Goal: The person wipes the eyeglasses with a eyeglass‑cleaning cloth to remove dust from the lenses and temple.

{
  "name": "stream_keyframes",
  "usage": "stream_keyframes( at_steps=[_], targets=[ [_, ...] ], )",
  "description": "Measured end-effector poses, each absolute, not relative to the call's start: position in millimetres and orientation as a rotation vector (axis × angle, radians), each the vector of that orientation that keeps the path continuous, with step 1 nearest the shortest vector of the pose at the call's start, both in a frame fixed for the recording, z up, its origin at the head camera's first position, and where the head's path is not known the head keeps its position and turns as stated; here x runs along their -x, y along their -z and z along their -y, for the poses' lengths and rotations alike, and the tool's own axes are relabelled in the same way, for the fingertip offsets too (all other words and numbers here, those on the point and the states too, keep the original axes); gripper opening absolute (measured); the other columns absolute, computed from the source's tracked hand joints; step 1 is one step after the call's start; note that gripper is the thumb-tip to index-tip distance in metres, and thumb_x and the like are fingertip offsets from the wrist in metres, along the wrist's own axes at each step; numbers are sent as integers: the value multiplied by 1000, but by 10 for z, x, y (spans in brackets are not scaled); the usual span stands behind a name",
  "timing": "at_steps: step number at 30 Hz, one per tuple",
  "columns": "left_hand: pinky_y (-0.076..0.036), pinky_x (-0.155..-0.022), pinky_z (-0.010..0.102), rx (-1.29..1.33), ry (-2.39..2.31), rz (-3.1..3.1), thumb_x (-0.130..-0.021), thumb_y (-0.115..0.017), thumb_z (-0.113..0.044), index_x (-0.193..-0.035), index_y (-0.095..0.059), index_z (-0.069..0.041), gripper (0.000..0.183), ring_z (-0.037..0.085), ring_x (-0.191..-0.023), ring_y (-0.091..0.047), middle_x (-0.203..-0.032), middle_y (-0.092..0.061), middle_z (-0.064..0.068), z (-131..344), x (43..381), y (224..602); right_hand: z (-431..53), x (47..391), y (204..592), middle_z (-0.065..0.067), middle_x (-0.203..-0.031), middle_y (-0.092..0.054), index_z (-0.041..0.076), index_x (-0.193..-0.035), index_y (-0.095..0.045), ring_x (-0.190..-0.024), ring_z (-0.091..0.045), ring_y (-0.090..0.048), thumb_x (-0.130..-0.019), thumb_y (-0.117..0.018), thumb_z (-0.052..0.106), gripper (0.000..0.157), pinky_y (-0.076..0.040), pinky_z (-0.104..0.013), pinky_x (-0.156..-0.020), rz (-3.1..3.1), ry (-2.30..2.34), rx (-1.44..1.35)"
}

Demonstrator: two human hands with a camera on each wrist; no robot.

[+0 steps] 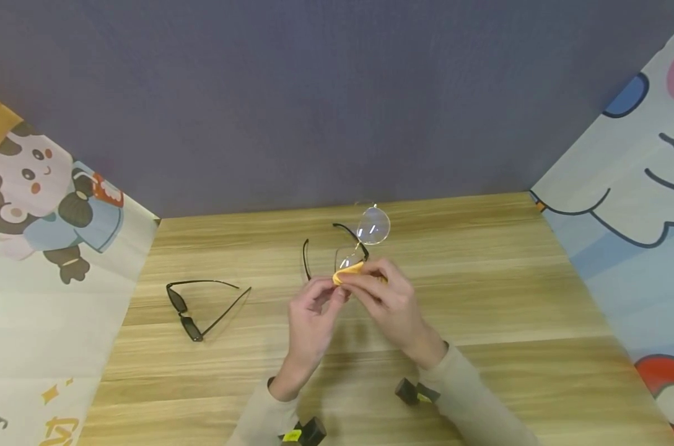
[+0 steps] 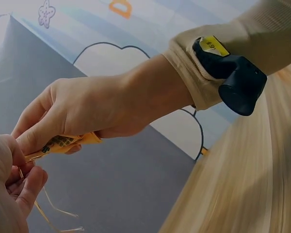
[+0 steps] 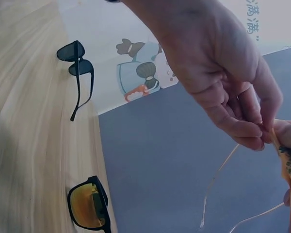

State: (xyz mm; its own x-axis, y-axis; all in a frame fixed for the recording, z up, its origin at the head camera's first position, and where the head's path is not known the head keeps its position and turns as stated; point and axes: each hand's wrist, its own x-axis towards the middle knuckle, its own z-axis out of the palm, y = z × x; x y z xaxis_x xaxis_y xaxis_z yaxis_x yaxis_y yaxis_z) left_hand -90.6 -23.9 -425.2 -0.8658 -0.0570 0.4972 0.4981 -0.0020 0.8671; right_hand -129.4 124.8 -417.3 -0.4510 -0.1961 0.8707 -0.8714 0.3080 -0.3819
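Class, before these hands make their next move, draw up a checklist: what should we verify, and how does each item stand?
1. Left hand has a grip at the near end of the clear, round-lensed, thin gold-rimmed eyeglasses: ok.
2. Right hand pinches the folded yellow-orange cloth: ok.
3. Both lenses fully visible: not ok; cloth and fingers hide part of the near one.
4. Lenses clean: cannot tell; reflections show.
5. Black-framed, dark-lensed sunglasses clear of both hands: ok, lying apart on the left.
6. Black-framed, orange-lensed sunglasses untouched: ok.
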Motion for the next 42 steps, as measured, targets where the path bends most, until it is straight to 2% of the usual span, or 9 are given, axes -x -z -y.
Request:
stream_keyframes(
  at_steps=[4,9,14,22,28,32,36,42],
  targets=[
    [-65,-84,30,461,1937,1879,-92,-62,16,-97,-67,16,7,8,-89,-70,-94,-67,30,242,920,4243,-1238,1329,4151,-14,-94,-64,-1,-99,-78,-76,-22,-63,-100,-67,18,23,-55,-15,-65,1815,-1223,-918],
    [-65,-83,28,451,1921,1906,-92,-63,14,-96,-66,15,5,8,-88,-70,-92,-68,28,260,922,4241,-1242,1396,4121,-16,-92,-62,-5,-99,-77,-66,-16,-54,-99,-69,16,22,-44,-13,-55,1763,-1309,-844],
    [-65,-82,28,448,1920,1910,-92,-63,15,-96,-67,15,5,8,-87,-70,-92,-68,29,262,918,4250,-1259,1410,4115,-16,-92,-63,-4,-98,-77,-64,-14,-50,-99,-70,17,22,-39,-14,-51,1760,-1317,-803],
    [-65,-83,28,430,1924,1895,-93,-63,14,-96,-66,15,5,7,-88,-69,-92,-67,29,242,911,4233,-1272,1402,4138,-15,-89,-62,-3,-98,-77,-63,-14,-49,-98,-72,17,21,-38,-14,-50,1750,-1283,-750],
    [-65,-82,26,403,1918,1838,-92,-62,17,-95,-64,18,5,5,-88,-69,-91,-65,34,249,922,4216,-1283,1386,4176,-14,-86,-61,-4,-96,-77,-61,-13,-46,-97,-72,17,22,-38,-13,-50,1740,-1264,-778],
    [-65,-81,27,410,1937,1820,-92,-62,17,-96,-65,19,5,6,-88,-70,-91,-65,35,247,925,4212,-1265,1353,4182,-14,-88,-62,-3,-96,-78,-66,-16,-53,-99,-70,17,21,-45,-13,-54,1748,-1201,-828],
    [-65,-83,29,430,1960,1817,-92,-62,16,-98,-66,18,7,7,-89,-70,-94,-66,33,234,916,4221,-1223,1314,4174,-13,-89,-65,-1,-95,-79,-73,-22,-63,-100,-68,15,20,-55,-18,-61,1742,-1111,-884],
    [-65,-83,29,456,1931,1829,-92,-61,17,-98,-67,17,8,9,-89,-70,-94,-66,31,224,907,4241,-1177,1301,4155,-13,-89,-67,-1,-95,-79,-74,-24,-66,-98,-70,15,19,-60,-24,-66,1721,-1088,-884]
  ],
)
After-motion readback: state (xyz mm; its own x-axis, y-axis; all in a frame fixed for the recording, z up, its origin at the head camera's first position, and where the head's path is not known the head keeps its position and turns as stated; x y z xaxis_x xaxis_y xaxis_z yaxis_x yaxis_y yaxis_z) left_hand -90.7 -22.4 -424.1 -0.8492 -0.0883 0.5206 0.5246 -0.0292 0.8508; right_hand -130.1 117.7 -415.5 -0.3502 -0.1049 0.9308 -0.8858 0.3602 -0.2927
